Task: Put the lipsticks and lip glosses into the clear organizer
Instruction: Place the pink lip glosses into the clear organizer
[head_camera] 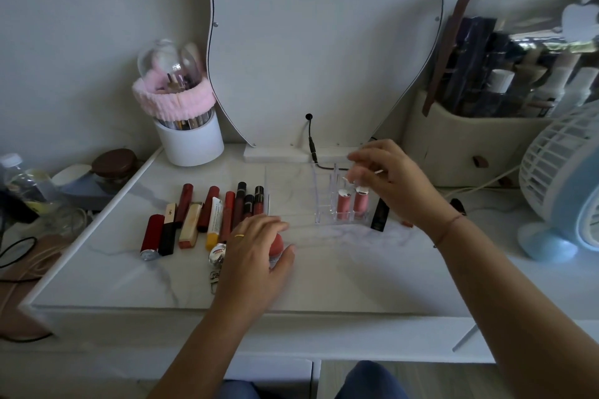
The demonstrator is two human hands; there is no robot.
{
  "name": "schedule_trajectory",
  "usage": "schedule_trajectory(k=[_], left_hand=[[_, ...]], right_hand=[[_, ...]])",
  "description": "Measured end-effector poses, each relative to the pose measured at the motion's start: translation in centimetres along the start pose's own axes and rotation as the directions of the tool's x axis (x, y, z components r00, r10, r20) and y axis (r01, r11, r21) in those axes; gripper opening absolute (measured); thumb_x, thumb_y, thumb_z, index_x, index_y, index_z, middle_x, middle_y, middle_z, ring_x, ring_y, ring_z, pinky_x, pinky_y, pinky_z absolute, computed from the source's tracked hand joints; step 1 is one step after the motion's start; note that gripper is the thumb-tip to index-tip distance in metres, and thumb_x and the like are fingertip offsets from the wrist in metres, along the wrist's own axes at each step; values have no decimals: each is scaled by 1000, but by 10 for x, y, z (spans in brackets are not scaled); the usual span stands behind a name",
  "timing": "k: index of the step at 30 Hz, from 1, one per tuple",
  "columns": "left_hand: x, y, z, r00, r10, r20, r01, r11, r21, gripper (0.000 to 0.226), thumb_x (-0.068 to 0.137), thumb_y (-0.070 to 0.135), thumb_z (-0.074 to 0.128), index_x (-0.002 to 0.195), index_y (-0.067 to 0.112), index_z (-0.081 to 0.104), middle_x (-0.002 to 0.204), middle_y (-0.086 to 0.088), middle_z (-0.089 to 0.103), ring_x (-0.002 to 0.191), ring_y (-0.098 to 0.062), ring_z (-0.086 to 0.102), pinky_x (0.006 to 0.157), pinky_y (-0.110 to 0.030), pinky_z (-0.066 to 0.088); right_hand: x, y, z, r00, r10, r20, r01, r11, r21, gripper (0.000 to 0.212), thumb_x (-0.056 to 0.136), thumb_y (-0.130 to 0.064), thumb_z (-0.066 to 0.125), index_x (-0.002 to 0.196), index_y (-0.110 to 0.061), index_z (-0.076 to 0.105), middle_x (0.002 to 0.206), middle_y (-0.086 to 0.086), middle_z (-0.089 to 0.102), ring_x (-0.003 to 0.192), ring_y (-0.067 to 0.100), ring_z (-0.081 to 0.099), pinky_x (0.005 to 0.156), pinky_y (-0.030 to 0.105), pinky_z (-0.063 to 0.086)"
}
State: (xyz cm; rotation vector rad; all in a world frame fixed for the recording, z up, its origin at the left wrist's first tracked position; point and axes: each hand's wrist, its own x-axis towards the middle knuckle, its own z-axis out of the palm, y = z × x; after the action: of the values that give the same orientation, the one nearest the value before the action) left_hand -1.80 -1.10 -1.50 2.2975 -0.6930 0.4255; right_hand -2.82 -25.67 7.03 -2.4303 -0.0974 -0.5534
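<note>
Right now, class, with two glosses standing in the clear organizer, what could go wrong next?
The right hand hovers close over the two pink glosses standing in the clear organizer; a knock could topple them. The left hand curls over a pink item beside the row of lipsticks; pulling it away might set those tubes rolling.

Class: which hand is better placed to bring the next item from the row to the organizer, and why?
Left. The left hand already curls round a pink-topped item beside the row of lipsticks; the right hand hovers over the clear organizer.
</note>
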Motion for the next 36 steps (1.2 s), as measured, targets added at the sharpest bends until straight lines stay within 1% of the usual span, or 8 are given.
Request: schedule_trajectory(k=[5,8,12,16,21,24,27,36], left_hand=[[0,0,1,1000,13,-11,-13,1000,2,29,82,27,65,110,20,62,119,6,58,119,-14,44,97,-36,42],[0,0,1,1000,8,-8,-8,1000,-2,30,82,28,65,111,21,60,120,7,57,120,-14,43,98,-34,41],[0,0,0,1000,3,-4,-3,1000,-1,31,83,29,64,112,21,60,121,7,57,120,-14,43,98,-35,41],[0,0,0,1000,-6,7,6,1000,-1,31,83,29,63,113,21,60,122,6,56,121,-14,42,98,-36,42],[0,0,1,1000,3,-3,-3,1000,0,30,83,27,64,111,20,61,120,5,57,120,-15,43,97,-38,42],[0,0,1,1000,4,-7,-4,1000,4,30,82,26,65,111,19,61,120,5,58,119,-16,44,97,-38,42],[-1,-1,1,1000,1,0,-1,1000,3,30,83,28,64,112,20,60,121,5,57,120,-15,43,97,-37,42],[-1,0,0,1000,-2,3,2,1000,8,31,83,27,64,112,20,60,121,5,57,120,-14,43,96,-33,42]], right_hand=[[5,-13,15,997,-77,24,77,997,28,18,91,-10,57,106,-12,66,98,-15,58,83,-5,61,79,11,48],[5,-16,22,994,-58,88,55,998,41,15,91,-13,58,104,-19,60,90,-12,71,78,-1,64,74,18,51],[4,-16,33,992,-35,124,42,998,-48,18,88,-19,61,105,-23,57,83,-18,63,75,0,61,69,11,51],[5,-16,39,991,-30,130,51,987,-155,27,84,-21,67,110,-20,62,91,-11,58,85,10,59,79,22,51],[5,-13,43,995,-83,51,93,968,-234,28,81,-24,69,109,-20,65,84,-17,48,84,10,51,83,28,42],[6,-10,46,996,-86,5,85,967,-242,26,82,-25,68,107,-20,66,87,-15,56,89,14,54,87,30,38],[5,-6,49,997,-71,-4,68,965,-252,26,83,-28,66,108,-21,67,95,-8,68,92,15,54,83,28,29],[2,-3,51,998,-67,18,70,976,-205,28,85,-29,65,111,-19,68,110,-2,67,101,17,53,90,34,44]])
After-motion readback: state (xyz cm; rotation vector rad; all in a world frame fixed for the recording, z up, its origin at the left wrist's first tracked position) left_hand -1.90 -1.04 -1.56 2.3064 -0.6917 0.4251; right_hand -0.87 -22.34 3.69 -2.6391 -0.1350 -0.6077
